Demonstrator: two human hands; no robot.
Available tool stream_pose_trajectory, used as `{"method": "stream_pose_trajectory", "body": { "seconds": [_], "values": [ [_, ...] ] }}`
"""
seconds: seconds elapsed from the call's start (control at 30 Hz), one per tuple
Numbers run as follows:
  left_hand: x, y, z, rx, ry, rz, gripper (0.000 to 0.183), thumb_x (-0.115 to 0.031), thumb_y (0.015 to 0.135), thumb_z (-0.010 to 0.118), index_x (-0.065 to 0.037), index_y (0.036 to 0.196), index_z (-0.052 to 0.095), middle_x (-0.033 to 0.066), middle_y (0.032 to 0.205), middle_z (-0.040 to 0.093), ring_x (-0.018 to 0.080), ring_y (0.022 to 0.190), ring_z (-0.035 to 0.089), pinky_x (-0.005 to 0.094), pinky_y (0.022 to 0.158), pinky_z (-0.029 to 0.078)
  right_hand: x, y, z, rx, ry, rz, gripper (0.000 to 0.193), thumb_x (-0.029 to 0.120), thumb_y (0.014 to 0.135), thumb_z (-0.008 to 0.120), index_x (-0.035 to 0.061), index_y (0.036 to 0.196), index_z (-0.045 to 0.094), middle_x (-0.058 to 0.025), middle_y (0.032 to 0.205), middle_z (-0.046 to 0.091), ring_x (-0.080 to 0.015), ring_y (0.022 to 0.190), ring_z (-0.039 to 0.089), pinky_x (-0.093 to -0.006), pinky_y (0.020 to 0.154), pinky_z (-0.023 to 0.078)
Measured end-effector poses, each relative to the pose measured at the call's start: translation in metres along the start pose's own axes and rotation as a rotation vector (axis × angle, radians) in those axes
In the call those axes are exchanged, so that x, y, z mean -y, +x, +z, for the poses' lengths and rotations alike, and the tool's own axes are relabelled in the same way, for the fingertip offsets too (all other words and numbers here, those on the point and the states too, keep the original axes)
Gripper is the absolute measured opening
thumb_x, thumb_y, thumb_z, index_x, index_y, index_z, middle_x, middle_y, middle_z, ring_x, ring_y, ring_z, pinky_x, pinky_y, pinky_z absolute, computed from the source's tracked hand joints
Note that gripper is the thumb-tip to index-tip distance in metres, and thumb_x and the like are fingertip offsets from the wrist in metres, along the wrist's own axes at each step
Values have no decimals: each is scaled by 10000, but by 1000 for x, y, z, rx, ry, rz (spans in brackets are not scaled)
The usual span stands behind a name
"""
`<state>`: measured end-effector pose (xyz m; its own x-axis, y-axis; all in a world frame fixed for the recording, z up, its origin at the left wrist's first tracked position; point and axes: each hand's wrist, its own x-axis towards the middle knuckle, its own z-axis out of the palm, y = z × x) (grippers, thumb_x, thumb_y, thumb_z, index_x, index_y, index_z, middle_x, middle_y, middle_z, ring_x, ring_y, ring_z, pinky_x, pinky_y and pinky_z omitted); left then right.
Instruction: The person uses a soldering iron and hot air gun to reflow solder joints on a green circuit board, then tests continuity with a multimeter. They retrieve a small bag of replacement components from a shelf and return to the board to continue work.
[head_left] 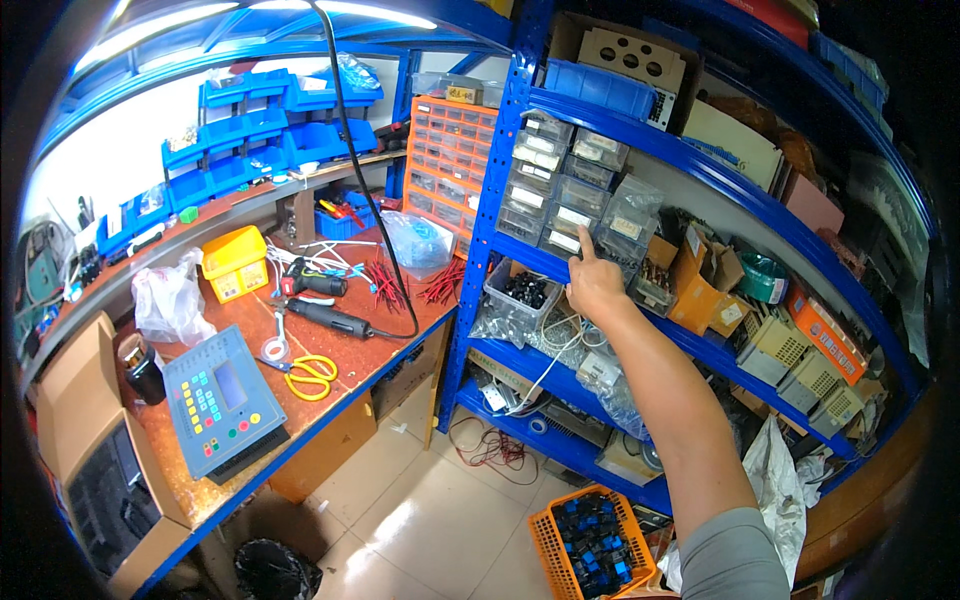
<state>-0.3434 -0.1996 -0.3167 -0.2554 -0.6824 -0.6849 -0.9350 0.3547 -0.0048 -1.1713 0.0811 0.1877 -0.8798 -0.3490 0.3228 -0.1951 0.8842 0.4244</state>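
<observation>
My right hand [597,285] reaches out to the blue shelf rack with its index finger stretched up and the other fingers partly folded. It holds nothing that I can see. The fingertip is at the front of a small clear plastic drawer [571,219] with a white label; whether it touches cannot be told. More clear drawers [528,193] are stacked beside and above it. Just below the hand stands a clear bin [522,292] of small black parts, with a white cable [548,365] hanging nearby. My left hand is out of view.
To the left, a red-brown workbench [345,375] carries a control panel [222,400], yellow-handled scissors [308,376], a yellow bin [236,262] and a corded tool [330,318]. An orange basket [543,545] of black and blue parts stands on the floor below the rack.
</observation>
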Motion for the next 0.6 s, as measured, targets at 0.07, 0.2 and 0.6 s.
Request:
{"method": "stream_pose_trajectory", "body": {
  "seconds": [0.07,0.2,0.6],
  "values": [
    [1,1,0,-25,-13,40,550,-590,994,470,-140,1138,752,203,1098,746,405,1057,712,521,907,562,0,-1,-3,16,-1,5,349,142,884,629,-6,1190,705,-309,1685,170,-367,923,772,-458,785,622],
    [1,5,1,2,1,48,518,-566,994,472,-154,1145,749,211,1086,745,411,1035,716,532,899,562,1,0,-5,61,-38,35,378,259,898,720,16,1186,681,-265,1711,104,-362,927,762,-452,798,613],
    [-3,9,-7,-1,-62,78,475,-543,990,488,-188,1177,741,206,1109,737,409,1064,702,524,913,547,-3,-4,-3,63,-34,20,297,110,892,639,25,1163,726,-244,1722,93,-347,962,766,-449,791,618]
  ]
}}
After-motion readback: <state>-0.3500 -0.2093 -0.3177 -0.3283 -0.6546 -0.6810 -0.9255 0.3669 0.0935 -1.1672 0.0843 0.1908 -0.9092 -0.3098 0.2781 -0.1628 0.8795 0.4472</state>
